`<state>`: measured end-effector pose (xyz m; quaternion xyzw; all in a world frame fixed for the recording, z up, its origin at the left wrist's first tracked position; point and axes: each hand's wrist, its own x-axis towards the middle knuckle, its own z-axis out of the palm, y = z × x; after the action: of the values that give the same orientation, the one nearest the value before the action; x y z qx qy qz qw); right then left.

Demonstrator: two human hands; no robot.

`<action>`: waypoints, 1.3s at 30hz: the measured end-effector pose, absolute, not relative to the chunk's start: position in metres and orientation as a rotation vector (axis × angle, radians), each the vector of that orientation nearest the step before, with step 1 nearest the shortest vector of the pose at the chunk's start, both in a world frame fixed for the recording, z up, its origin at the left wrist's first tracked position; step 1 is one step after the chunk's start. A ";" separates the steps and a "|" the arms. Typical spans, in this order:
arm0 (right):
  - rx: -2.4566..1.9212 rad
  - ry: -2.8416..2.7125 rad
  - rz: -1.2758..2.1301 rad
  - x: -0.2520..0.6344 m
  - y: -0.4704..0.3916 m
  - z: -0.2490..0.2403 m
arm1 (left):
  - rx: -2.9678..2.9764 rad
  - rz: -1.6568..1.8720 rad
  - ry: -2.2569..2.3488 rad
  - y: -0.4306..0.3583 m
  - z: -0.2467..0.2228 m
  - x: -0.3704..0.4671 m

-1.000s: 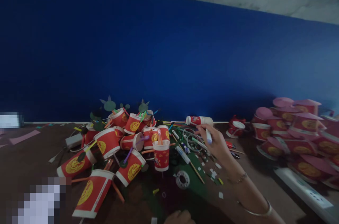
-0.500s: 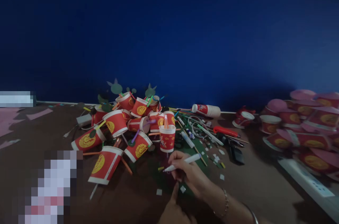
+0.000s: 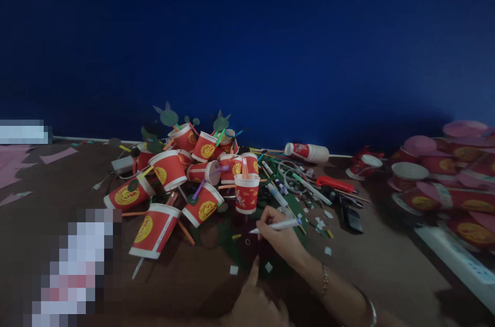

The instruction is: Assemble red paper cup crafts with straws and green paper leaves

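Note:
My right hand [image 3: 276, 231] grips a white marker [image 3: 280, 225], its tip pointing left over dark paper [image 3: 247, 252]. A small ring-shaped mark [image 3: 248, 241] shows on the paper just below the tip. My left hand [image 3: 257, 301] is at the bottom centre, its index finger stretched out onto the paper and the other fingers curled or blurred; no object shows in it. Beyond the marker stands a red paper cup [image 3: 246, 194] with an orange straw in it. Small white squares [image 3: 234, 270] lie near my left fingertip.
Red cups with straws [image 3: 167, 169] are heaped to the left. Behind lie a cup stack [image 3: 307, 152], pens and cables. At the right are a red cutter [image 3: 336, 184], a black object [image 3: 351, 217], a power strip [image 3: 456, 257] and pink-topped cups [image 3: 444, 162].
My right hand has lifted the marker tip up and to the right, uncovering the ring-shaped mark. My left index finger still points at the paper. The view has shifted slightly.

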<state>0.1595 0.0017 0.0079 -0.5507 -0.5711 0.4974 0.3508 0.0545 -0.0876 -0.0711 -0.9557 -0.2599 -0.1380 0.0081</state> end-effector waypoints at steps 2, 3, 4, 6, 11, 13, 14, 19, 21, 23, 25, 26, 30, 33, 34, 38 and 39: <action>-1.454 -1.477 1.221 0.160 0.003 0.007 | -2.976 -0.397 -0.797 -0.087 -0.063 0.054; -1.467 -1.479 1.190 0.161 0.004 0.006 | -2.973 -0.388 -0.793 -0.087 -0.060 0.054; -1.481 -1.485 1.165 0.161 0.005 0.006 | -2.973 -0.382 -0.786 -0.087 -0.057 0.054; -1.502 -1.514 1.131 0.163 0.005 0.004 | -2.979 -0.373 -0.782 -0.086 -0.052 0.054; -1.536 -1.538 1.094 0.162 0.004 -0.001 | -3.028 -0.292 -0.852 -0.086 -0.047 0.056; -1.550 -1.530 1.085 0.162 0.003 -0.002 | -3.036 -0.278 -0.870 -0.087 -0.049 0.056; -1.551 -1.534 1.088 0.162 0.003 -0.002 | -3.038 -0.287 -0.875 -0.087 -0.050 0.056; -1.548 -1.551 1.105 0.162 0.004 -0.003 | -3.044 -0.348 -0.879 -0.087 -0.049 0.054; -1.555 -1.552 1.103 0.162 0.004 -0.003 | -3.047 -0.339 -0.875 -0.086 -0.045 0.054; -1.567 -1.550 1.108 0.161 0.004 -0.003 | -3.042 -0.305 -0.875 -0.085 -0.042 0.055; -1.575 -1.549 1.120 0.160 0.003 -0.002 | -3.037 -0.256 -0.860 -0.085 -0.039 0.055; -1.577 -1.552 1.121 0.160 0.003 -0.001 | -3.037 -0.234 -0.850 -0.085 -0.039 0.056; -1.568 -1.577 1.105 0.160 0.003 -0.001 | -3.038 -0.222 -0.861 -0.085 -0.042 0.055; -1.572 -1.594 1.084 0.160 0.003 -0.001 | -3.032 -0.263 -0.867 -0.086 -0.047 0.055; -1.575 -1.599 1.077 0.160 0.003 0.000 | -3.029 -0.275 -0.867 -0.086 -0.048 0.055; -1.581 -1.618 1.069 0.159 0.002 0.001 | -3.017 -0.336 -0.870 -0.087 -0.050 0.055; -1.587 -1.619 1.077 0.159 0.002 0.002 | -3.016 -0.349 -0.877 -0.087 -0.051 0.055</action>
<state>0.1593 0.0024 0.0018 -0.6009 -0.6133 0.4078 0.3108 0.0548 -0.0873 -0.0509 -0.9543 -0.2776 -0.1105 -0.0095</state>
